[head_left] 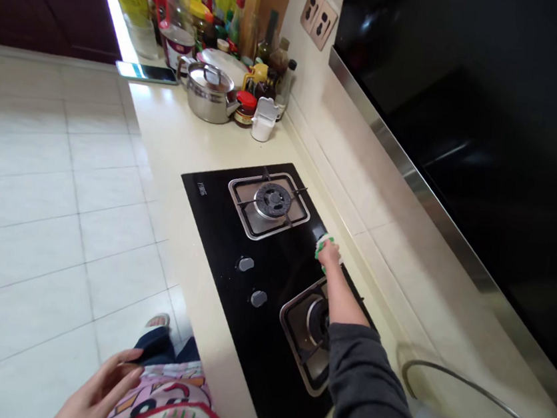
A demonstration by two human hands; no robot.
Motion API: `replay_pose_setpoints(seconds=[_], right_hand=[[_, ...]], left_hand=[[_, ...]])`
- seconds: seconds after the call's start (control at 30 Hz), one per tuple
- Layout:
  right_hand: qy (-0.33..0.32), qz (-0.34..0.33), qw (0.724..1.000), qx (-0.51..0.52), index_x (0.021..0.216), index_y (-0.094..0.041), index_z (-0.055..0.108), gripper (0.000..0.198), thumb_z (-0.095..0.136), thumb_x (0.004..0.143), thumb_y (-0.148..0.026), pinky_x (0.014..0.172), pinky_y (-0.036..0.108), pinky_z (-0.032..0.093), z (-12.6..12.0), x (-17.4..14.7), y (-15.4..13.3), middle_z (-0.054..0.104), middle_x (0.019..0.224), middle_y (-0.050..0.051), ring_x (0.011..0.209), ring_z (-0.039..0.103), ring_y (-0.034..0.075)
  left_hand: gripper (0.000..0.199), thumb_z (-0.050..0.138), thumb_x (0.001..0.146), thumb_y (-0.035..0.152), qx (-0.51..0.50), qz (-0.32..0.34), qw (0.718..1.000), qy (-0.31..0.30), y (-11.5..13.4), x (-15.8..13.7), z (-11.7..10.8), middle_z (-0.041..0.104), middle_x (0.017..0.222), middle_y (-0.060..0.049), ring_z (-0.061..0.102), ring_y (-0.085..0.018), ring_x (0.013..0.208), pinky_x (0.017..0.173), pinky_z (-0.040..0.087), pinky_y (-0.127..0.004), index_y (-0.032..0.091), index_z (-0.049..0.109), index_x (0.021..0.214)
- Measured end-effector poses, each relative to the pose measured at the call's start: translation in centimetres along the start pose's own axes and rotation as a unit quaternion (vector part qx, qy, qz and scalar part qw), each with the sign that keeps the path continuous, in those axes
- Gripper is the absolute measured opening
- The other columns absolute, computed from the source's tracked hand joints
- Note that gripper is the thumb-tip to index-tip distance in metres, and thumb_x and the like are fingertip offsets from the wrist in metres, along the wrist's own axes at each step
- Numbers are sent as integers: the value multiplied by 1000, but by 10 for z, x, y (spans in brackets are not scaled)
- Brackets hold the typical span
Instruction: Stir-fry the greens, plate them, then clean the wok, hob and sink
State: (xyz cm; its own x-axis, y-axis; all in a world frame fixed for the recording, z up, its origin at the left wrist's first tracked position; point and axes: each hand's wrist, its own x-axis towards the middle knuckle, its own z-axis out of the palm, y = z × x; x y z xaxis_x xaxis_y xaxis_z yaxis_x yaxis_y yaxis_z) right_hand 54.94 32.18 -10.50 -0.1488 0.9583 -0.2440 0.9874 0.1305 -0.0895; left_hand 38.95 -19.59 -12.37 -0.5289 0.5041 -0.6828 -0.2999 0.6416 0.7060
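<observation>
Reaching across the black gas cooktop (216,222), my right hand (331,255) is closed on a green-and-white cloth (321,246). The cloth is pressed to the glass near the cooktop's back edge, between the far burner (273,200) and the near burner (316,321). My forearm and dark sleeve hide part of the near burner. Two grey knobs (246,264) sit towards the front edge. Down by the patterned apron (172,391), my left hand (100,386) hangs with its fingers loosely bent and apart, holding nothing.
Beyond the cooktop stand a steel pot (209,97), a red-lidded jar (245,108), a white lidded container (264,120) and several bottles. A phone (147,72) lies at the counter edge. A dark range hood (468,137) overhangs the right side. A hose (471,373) curves at lower right.
</observation>
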Motion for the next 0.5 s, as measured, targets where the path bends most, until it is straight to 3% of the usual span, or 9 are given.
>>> replay_pose_setpoints(seconds=[0.23, 0.37, 0.5], right_hand=[[13, -36, 999, -16, 120, -18, 53, 42, 52, 79, -11, 91, 36, 39, 36, -120, -37, 50, 123, 15, 102, 53, 23], [17, -75, 997, -10, 120, -20, 57, 40, 44, 84, -8, 90, 32, 40, 58, -207, -29, 56, 118, 11, 100, 55, 21], [29, -115, 993, -21, 116, -20, 61, 41, 37, 87, -5, 91, 30, 40, 76, -269, -19, 58, 120, 10, 104, 54, 21]], left_hand=[[72, 54, 62, 78, 47, 85, 989, -115, 33, 3, 3, 68, 78, -3, 66, -23, 82, 77, 52, -30, 21, 52, 106], [63, 52, 70, 72, 61, 120, 978, -162, 36, 15, -10, 67, 79, -2, 65, -21, 78, 72, 51, -29, 22, 52, 108], [66, 51, 68, 75, 78, 108, 980, -145, 42, 23, -23, 69, 82, -3, 65, -22, 84, 78, 50, -29, 20, 53, 106]])
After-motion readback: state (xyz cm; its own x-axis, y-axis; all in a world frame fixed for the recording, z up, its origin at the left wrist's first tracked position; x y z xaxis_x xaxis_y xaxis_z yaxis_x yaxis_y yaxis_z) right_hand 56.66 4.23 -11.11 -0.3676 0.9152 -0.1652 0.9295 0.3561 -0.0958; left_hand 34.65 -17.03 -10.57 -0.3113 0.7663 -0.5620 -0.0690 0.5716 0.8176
